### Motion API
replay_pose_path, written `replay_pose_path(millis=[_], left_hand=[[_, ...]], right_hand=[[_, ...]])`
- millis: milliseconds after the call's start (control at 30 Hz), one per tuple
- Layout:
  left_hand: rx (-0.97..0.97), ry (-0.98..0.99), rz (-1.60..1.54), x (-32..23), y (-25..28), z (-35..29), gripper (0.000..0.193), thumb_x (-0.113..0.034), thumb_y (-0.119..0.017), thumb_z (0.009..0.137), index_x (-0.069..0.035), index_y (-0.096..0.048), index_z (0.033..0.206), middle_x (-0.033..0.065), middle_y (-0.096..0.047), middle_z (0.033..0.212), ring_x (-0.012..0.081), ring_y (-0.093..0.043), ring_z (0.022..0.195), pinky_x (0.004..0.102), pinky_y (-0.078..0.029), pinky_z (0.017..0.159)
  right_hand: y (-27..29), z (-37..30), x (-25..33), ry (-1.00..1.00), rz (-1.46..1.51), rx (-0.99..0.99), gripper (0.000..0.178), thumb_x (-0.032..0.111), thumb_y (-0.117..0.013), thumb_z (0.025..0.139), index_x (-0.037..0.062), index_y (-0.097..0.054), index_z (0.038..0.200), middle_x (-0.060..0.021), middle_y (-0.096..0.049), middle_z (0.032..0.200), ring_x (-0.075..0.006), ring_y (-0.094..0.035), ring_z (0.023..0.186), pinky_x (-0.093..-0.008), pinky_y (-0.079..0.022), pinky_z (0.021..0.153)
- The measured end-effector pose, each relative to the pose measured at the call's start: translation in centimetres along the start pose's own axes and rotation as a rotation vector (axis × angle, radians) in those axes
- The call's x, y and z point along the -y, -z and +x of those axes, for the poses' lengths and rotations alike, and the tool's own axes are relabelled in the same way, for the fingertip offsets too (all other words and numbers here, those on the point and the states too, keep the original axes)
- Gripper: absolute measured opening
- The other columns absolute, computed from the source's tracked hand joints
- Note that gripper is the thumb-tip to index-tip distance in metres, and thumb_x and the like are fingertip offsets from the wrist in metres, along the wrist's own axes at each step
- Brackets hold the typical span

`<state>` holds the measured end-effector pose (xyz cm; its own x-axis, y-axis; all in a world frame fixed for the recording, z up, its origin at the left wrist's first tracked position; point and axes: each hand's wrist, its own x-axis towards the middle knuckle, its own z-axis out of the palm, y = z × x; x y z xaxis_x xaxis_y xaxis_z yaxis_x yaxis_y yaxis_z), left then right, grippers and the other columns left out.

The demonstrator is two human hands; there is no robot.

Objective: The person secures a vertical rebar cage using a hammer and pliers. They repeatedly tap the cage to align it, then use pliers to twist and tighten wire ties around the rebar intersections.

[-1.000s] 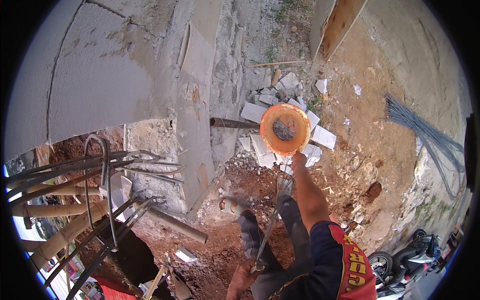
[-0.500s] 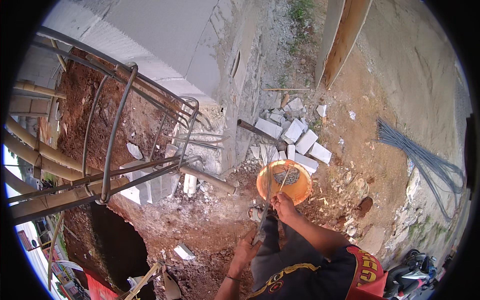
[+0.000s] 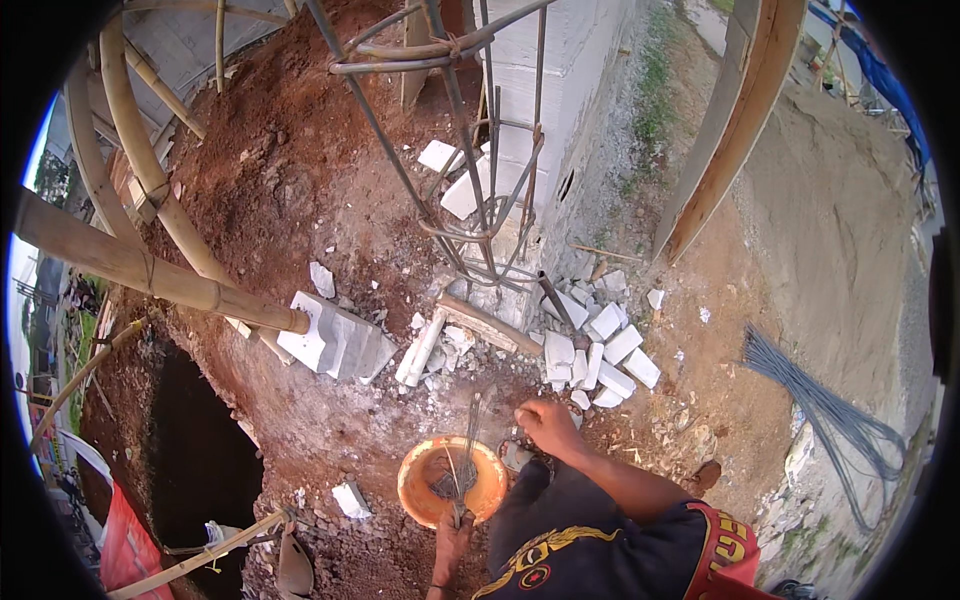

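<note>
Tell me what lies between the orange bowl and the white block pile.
In the head view, the right hand and red dirt lie between orange bowl and white block pile.

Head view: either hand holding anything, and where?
Left hand grips thin steel rods at their lower ends, over the orange bowl. Right hand: cannot tell.

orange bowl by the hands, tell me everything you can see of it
The orange bowl is round and shallow, plastic by its look, smudged with dirt. It sits upright on the red-brown soil in front of the person. Something dark lies in its bottom, with thin wires rising out of it. The left hand is at its near rim; the right hand is just beside it, apart.
</note>
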<state>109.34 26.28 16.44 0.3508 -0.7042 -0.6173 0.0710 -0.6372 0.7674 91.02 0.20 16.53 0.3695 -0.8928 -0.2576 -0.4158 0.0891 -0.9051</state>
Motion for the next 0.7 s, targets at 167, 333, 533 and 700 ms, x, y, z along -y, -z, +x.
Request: replay_pose_path(millis=[167,333,533,700], left_hand=[[-0.169,0.093,-0.093,2.2,4.0,-2.3,0.013,-0.016,-0.059,0.094,-0.003,-0.059,0.093,-0.0005,-0.054,0.075,0.0085,-0.046,0.066,0.0259,-0.039,0.059],[-0.482,-0.136,-0.177,2.4,5.7,-3.9,0.018,-0.019,-0.057,0.097,-0.002,-0.058,0.09,-0.0005,-0.054,0.076,0.0092,-0.047,0.069,0.027,-0.039,0.064],[-0.558,-0.061,-0.242,1.9,5.8,-4.0,0.023,-0.024,-0.055,0.099,-0.002,-0.057,0.092,-0.0012,-0.054,0.076,0.0094,-0.046,0.069,0.0267,-0.037,0.066],[-0.513,-0.038,-0.318,0.3,3.2,-1.7,0.025,-0.025,-0.055,0.099,-0.004,-0.057,0.088,-0.0039,-0.05,0.071,0.0054,-0.04,0.062,0.0238,-0.03,0.056]], right_hand=[[5.5,18.6,0.2,0.428,-0.507,-0.448,0.015,0.009,-0.063,0.082,0.0022,-0.065,0.095,-0.018,-0.064,0.087,-0.0356,-0.063,0.084,-0.0449,-0.049,0.071],[1.8,26.0,-3.5,0.493,-0.874,-0.331,0.025,0.015,-0.07,0.077,0.0055,-0.065,0.099,-0.0115,-0.057,0.111,-0.0295,-0.053,0.109,-0.0455,-0.045,0.084],[0.5,27.6,-4.4,0.255,-0.967,-0.351,0.026,0.022,-0.07,0.078,0.0074,-0.066,0.099,-0.0077,-0.053,0.107,-0.0289,-0.048,0.107,-0.0465,-0.041,0.086],[0.6,27.7,-4.6,0.282,-0.965,-0.354,0.016,0.016,-0.063,0.08,0.0072,-0.068,0.093,-0.0094,-0.056,0.103,-0.0292,-0.049,0.106,-0.0479,-0.042,0.086]])
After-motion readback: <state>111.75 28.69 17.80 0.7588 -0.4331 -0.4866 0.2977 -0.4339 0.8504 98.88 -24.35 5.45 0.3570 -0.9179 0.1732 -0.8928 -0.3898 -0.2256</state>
